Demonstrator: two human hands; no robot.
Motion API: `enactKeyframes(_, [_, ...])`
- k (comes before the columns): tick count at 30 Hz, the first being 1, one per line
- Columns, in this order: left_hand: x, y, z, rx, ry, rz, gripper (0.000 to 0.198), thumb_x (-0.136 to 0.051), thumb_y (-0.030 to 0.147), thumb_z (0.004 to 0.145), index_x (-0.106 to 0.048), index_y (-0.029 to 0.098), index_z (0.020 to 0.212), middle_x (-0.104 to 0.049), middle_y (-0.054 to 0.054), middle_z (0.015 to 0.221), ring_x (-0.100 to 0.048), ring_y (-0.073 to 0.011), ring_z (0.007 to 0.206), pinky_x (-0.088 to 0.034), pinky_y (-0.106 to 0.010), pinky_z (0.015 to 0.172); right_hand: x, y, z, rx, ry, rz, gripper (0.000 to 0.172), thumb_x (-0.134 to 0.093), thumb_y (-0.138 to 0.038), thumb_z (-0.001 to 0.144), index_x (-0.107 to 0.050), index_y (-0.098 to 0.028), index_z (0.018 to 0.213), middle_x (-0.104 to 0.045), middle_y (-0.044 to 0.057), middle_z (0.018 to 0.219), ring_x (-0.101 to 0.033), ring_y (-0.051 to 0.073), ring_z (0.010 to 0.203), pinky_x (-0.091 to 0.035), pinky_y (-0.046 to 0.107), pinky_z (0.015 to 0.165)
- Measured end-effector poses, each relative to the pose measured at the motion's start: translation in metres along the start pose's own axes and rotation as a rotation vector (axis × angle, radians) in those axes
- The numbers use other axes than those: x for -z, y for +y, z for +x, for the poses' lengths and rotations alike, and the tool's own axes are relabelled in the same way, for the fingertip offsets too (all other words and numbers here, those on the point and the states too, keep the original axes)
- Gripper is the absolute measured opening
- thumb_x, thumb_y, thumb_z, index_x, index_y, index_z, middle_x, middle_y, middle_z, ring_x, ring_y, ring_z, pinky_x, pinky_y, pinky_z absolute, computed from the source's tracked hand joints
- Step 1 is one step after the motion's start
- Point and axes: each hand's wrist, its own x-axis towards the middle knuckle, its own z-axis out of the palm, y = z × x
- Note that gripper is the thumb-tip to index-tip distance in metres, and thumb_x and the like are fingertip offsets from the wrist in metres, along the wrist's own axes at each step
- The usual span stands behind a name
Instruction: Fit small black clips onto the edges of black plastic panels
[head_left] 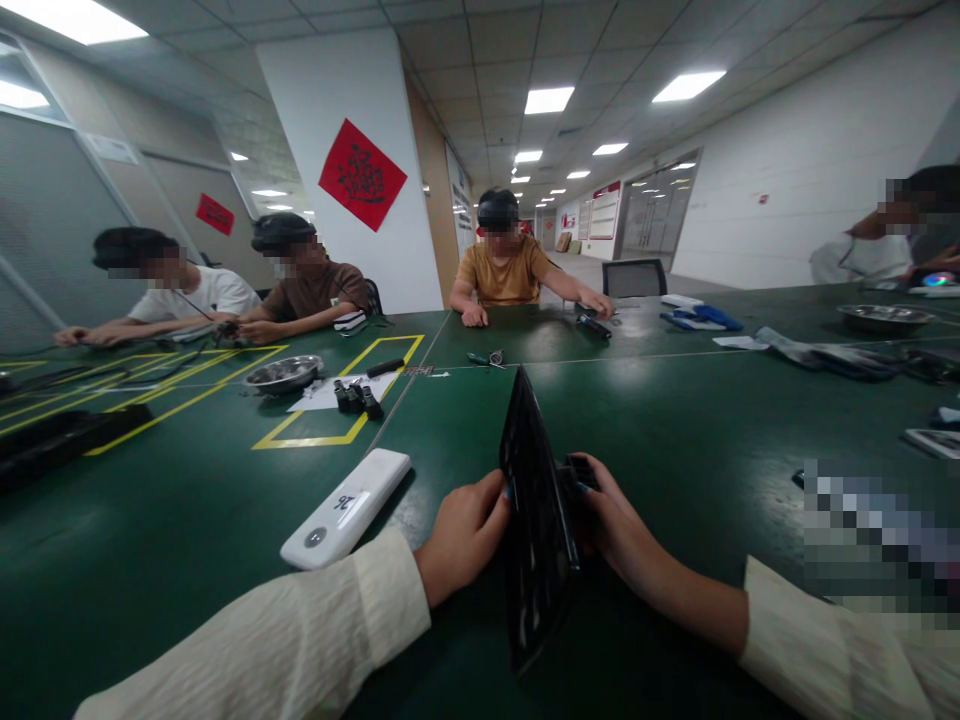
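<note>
A thin black panel with a glossy edge point(536, 520), like a small screen, stands nearly on edge before me, seen from a steep angle. My left hand point(466, 525) is closed on its left side, the thumb pressed against the face. On the other side, my right hand point(619, 520) grips a small black ribbed block point(582, 470) at the panel's back. Whether that block is fixed to the panel I cannot tell, and the right fingers are partly hidden. Left of my left hand lies a white power bank point(346, 510) marked 26.
On the green table point(442, 430) are a metal bowl point(285, 374), black cylindrical parts point(358, 398) on paper, and pliers point(487, 358). Blue cloth point(701, 318) and another bowl point(885, 318) are at right. Several people sit around; one in a mustard shirt point(504, 270) faces me.
</note>
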Motion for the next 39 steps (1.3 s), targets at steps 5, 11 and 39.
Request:
enactKeyframes(5, [-0.0007,0.0004,-0.0013,-0.014,0.01,0.017,0.026,-0.026,0.037,0.09,-0.045,0.02,0.085,-0.061,-0.004,0.076,-0.059,-0.0196,0.069,-0.039,-0.028,0.063,-0.0017,-0.0019,-0.0003,-0.033,0.026,0.054,0.049,-0.051,-0.049,0.081,-0.035,-0.032,0.124,-0.055,0.003,0.088,-0.054,0.017,0.064,-0.038,0.027,0.049])
enactKeyframes(11, [-0.0017,-0.0006,-0.0021,-0.006,0.007,0.05,0.02,-0.028,0.032,0.088,-0.043,0.021,0.084,-0.059,-0.002,0.072,-0.058,-0.0191,0.066,-0.037,-0.028,0.06,-0.0034,-0.0067,-0.0019,-0.034,0.024,0.092,0.046,-0.053,-0.046,0.081,-0.037,-0.031,0.121,-0.052,0.001,0.082,-0.05,0.014,0.059,-0.036,0.026,0.047])
enactKeyframes(39, [-0.0027,-0.0031,0.0028,0.007,-0.027,-0.014,0.046,-0.018,0.041,0.093,-0.048,0.019,0.066,-0.05,0.0,0.059,-0.047,-0.0141,0.053,-0.033,-0.024,0.054,-0.0004,-0.0036,-0.0012,-0.03,0.027,0.038,0.052,-0.052,-0.05,0.08,-0.035,-0.032,0.126,-0.056,0.002,0.087,-0.054,0.016,0.063,-0.039,0.027,0.051])
